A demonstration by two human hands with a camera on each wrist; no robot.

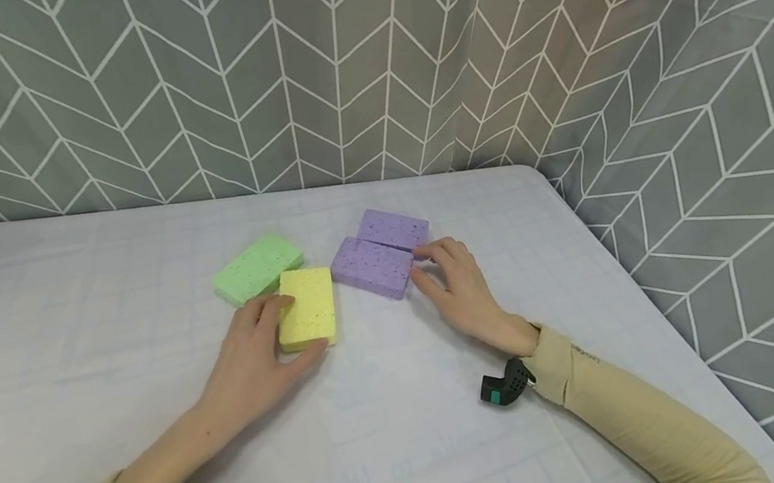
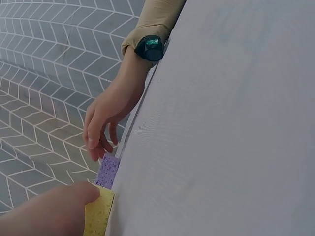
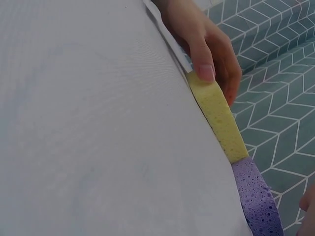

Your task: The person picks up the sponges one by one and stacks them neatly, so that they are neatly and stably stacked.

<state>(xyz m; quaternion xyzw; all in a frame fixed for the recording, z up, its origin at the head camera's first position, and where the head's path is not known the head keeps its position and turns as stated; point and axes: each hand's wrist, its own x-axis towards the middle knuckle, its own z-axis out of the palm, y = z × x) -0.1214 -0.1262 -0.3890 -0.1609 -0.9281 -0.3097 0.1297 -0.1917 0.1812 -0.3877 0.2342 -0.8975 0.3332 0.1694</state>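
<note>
My left hand (image 1: 258,361) holds a yellow sponge (image 1: 307,310), with the thumb at its near edge and the fingers along its left side. A green sponge (image 1: 257,267) lies just behind it, close to those fingers. Two purple sponges lie side by side: a nearer one (image 1: 372,267) and a farther one (image 1: 392,228). Beside their right ends is my right hand (image 1: 459,285), fingers loosely bent and gripping nothing; whether the fingertips touch the purple is unclear. In the right wrist view, the left thumb presses the yellow sponge (image 3: 219,120), which appears in front of a purple sponge (image 3: 258,196).
A white cloth covers the table (image 1: 105,317), whose right edge runs down past the right forearm. Grey curtains (image 1: 301,70) with white zigzag lines hang behind and to the right. Each wrist carries a black camera, such as the right one (image 1: 506,384).
</note>
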